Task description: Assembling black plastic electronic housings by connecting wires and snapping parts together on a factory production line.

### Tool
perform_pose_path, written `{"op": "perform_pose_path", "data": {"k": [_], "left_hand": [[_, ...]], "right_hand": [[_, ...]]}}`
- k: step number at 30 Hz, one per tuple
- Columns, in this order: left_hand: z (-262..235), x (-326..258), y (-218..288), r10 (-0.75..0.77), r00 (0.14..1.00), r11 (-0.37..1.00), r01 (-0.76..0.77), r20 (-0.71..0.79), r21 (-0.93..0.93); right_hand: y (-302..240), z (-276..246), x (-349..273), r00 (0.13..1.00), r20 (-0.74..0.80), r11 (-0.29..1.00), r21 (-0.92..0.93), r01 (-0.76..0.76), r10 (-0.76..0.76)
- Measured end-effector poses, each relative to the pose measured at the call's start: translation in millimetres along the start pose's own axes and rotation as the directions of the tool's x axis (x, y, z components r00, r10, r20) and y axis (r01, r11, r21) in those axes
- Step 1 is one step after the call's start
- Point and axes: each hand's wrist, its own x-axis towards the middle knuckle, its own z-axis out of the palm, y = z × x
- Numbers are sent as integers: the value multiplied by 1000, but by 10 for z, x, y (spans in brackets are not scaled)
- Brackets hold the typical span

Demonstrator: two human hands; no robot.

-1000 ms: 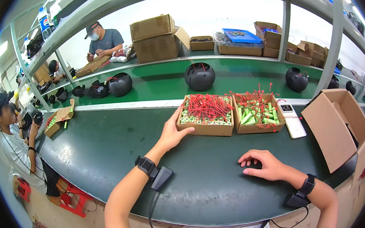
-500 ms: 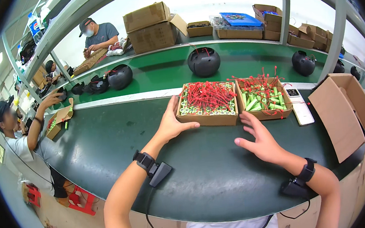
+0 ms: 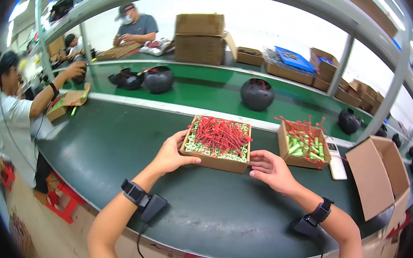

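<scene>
A small cardboard box (image 3: 219,164), packed with upright green battery cells (image 3: 203,147) and a tangle of red wires (image 3: 221,133), is gripped from both sides at the middle of the dark green table. My left hand (image 3: 173,154) wraps its left end, thumb along the near face. At the near right corner, my right hand (image 3: 271,171) presses its fingers against the side, with the thumb toward me. Both wrists wear black strapped devices. To the right stands a second open box (image 3: 294,160) of loosely piled green cells with red-wired ends, apart from my hands.
A white phone-like device (image 3: 337,165) and a large open carton (image 3: 373,179) are on the right. Round black shells (image 3: 257,95) sit on the green conveyor beyond a pale rail (image 3: 156,106). At left, a co-worker (image 3: 21,114) reaches over another box of cells (image 3: 59,107).
The packed box has moved left, away from the second box, between my hands. My right hand has come from open beside it to gripping its corner. The view has turned.
</scene>
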Motion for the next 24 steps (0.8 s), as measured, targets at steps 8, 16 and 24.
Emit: {"op": "perform_pose_path", "data": {"k": [8, 16, 24], "left_hand": [[-1506, -942, 92, -24, 964, 994, 52, -266, 99], [-2552, -1586, -366, 241, 561, 673, 491, -792, 553], [-2180, -1723, -181, 297, 675, 424, 541, -676, 727]], "right_hand": [[-6, 1322, 842, 878, 411, 957, 251, 148, -244], [-210, 3120, 2367, 900, 313, 924, -134, 359, -304], [-429, 4037, 3477, 962, 191, 979, 107, 175, -193]]}}
